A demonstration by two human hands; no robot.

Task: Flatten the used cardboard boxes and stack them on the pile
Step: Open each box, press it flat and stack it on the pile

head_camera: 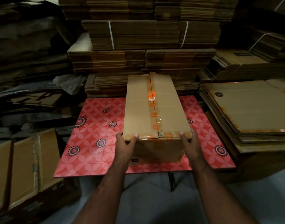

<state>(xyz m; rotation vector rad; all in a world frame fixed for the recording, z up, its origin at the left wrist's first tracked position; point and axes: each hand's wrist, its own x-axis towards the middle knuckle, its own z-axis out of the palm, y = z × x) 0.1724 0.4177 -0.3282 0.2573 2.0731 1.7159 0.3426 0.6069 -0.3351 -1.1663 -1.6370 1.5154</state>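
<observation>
A long brown cardboard box, taped along its top seam with orange-printed tape, stands unflattened on a red flower-patterned table. My left hand grips the box's near left corner, thumb on the top edge and fingers around the side. My right hand grips the near right corner the same way. A pile of flattened boxes with orange tape edges lies to the right of the table.
Tall strapped stacks of flat cardboard rise behind the table. More flat cardboard is heaped in the dark at left. Upright boxes stand at lower left. A crumpled plastic bag lies at the back left. Grey floor shows below the table.
</observation>
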